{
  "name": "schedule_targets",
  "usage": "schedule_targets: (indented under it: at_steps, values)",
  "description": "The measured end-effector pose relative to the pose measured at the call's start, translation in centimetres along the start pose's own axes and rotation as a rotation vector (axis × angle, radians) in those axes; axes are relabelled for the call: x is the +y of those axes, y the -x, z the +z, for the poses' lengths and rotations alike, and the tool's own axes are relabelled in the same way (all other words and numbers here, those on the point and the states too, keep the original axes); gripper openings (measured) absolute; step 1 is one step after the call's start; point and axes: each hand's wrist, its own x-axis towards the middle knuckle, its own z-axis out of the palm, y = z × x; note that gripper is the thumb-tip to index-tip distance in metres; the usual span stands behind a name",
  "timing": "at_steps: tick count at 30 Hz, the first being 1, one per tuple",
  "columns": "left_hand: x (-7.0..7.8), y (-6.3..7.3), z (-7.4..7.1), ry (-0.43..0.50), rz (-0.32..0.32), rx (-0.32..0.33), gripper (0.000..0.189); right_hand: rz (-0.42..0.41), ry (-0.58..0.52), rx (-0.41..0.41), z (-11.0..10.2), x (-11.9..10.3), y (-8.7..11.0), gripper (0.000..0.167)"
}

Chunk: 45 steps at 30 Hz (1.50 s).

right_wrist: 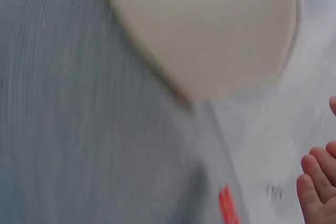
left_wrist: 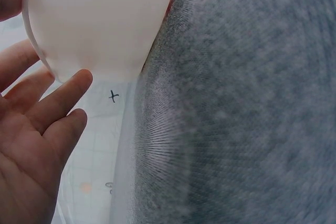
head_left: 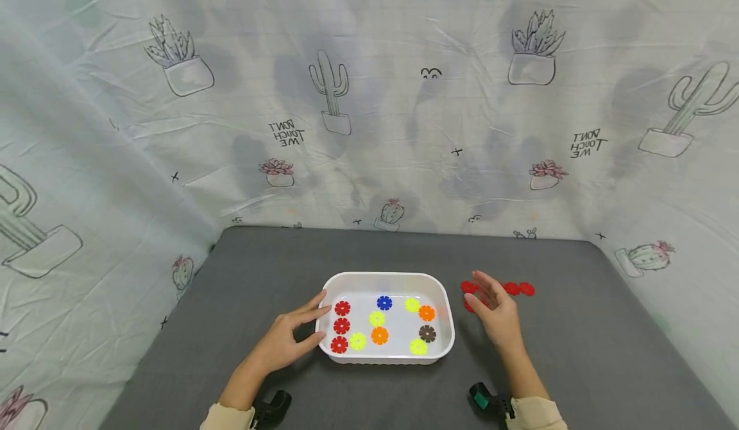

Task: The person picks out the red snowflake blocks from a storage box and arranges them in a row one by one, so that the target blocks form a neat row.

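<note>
Nearest to me, a black wrist device [head_left: 274, 407] sits below my left hand [head_left: 283, 337], beside a cream sleeve [head_left: 228, 417]. That hand lies with fingers extended and spread, fingertips touching the near end of the white tray [head_left: 381, 360], just to its right. My right hand [head_left: 500, 321] has thumb and fingers parted, gripping nothing visible, at the loose red discs [head_left: 526, 289]; they lie beneath and beyond its fingers, contact uncertain. Between my hands, the tray contains notched discs: three red discs [head_left: 342, 325] closest to my left fingertips, then yellow, orange, blue and brown ones towards my right. Under both hands extends a dark grey tabletop [head_left: 606, 353]. Beyond my hands and to either side hangs pale, creased cloth [head_left: 381, 109], printed with potted cacti and reversed lettering [head_left: 587, 143], legible as "DON'T TOUCH" above a shorter third line.
</note>
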Motion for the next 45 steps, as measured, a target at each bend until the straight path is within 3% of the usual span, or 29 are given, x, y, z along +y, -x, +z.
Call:
schedule_targets:
  at_steps: [4,9,18,22,25,29,33,39,45]
  values:
    - [0.1,-0.1,-0.1,0.000,0.004,-0.010,0.046,-0.078,-0.065,-0.039,1.8,-1.7,0.3,0.050]
    - [0.1,-0.2,-0.2,0.004,0.010,-0.014,0.046,-0.117,-0.124,-0.117,4.5,-4.3,0.3,0.050]
    - [0.1,-0.1,-0.2,-0.008,0.005,-0.014,0.047,-0.234,-0.157,-0.305,11.3,-7.4,-0.2,0.047]
    - [-0.1,-0.1,-0.2,-0.008,0.020,-0.008,0.046,-0.188,-0.141,-0.387,13.7,-9.9,0.5,0.046]
    - [-0.1,-0.1,-0.1,-0.009,0.036,-0.002,0.045,-0.157,-0.113,-0.415,15.5,-10.2,0.7,0.046]
    - [-0.1,-0.1,-0.1,-0.007,0.041,-0.003,0.045,-0.166,-0.099,-0.427,17.4,-8.7,0.2,0.043]
    - [0.0,-0.1,-0.2,-0.005,0.044,-0.001,0.045,-0.139,-0.074,-0.464,18.2,-8.6,-0.3,0.040]
    - [-0.1,0.0,-0.1,0.000,0.039,-0.003,0.045,0.014,0.038,-0.497,19.0,-7.8,-0.9,0.034]
    - [-0.2,0.0,-0.1,0.005,0.041,-0.003,0.045,0.111,0.069,-0.527,19.9,-6.8,-1.0,0.032]
